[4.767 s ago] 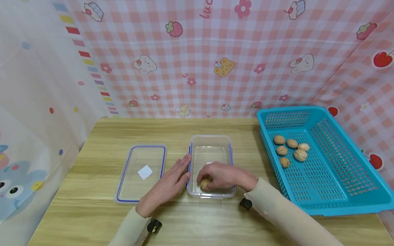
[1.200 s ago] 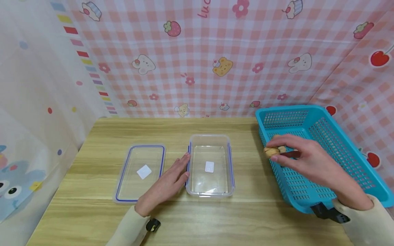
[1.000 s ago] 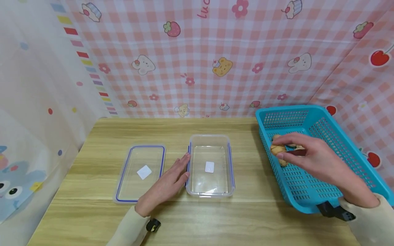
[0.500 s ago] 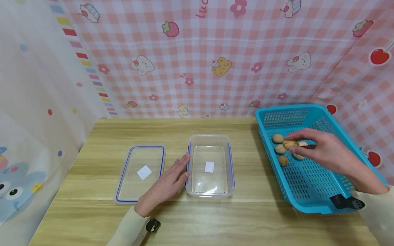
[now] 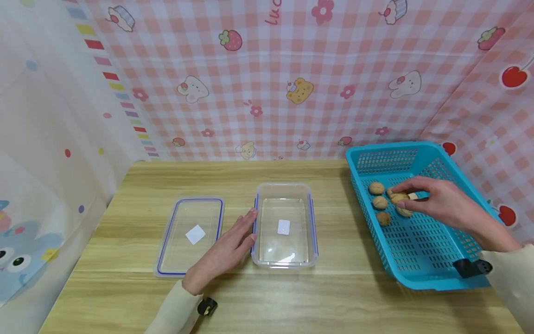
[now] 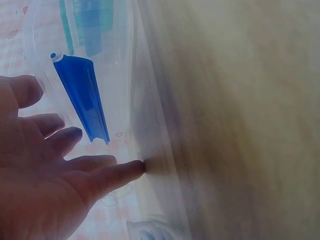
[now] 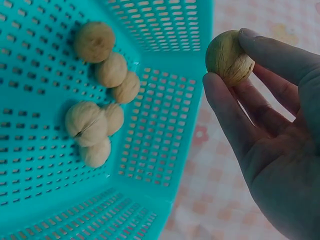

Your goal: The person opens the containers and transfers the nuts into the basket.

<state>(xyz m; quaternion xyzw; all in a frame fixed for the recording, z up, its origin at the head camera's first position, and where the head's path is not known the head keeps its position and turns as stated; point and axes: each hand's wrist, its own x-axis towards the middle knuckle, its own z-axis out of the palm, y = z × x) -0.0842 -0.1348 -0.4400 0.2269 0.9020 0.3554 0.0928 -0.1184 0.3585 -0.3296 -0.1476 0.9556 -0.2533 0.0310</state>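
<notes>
My right hand [image 5: 448,204] is over the turquoise plastic basket [image 5: 429,284] and pinches a walnut [image 7: 227,57] between thumb and fingertips. The right wrist view shows that walnut held apart from several walnuts [image 7: 86,123] lying on the basket's floor. In the head view the hand partly covers some of those. My left hand [image 5: 227,248] lies with straightened fingers against the left side of a clear plastic food container [image 5: 285,265]. A blue edge strip [image 6: 82,97] on the container shows close to the fingers in the left wrist view.
A clear lid with a blue seal [image 5: 189,266] lies on the wooden table [image 5: 283,306], left of the container, partly behind the left hand. White square labels show on lid and container. Checked cloth [image 5: 267,125] hangs behind the table.
My right hand gripped a walnut inside the container at first; it has carried it rightward over the basket, lately moving a little further in. The left hand has stayed by the container.
</notes>
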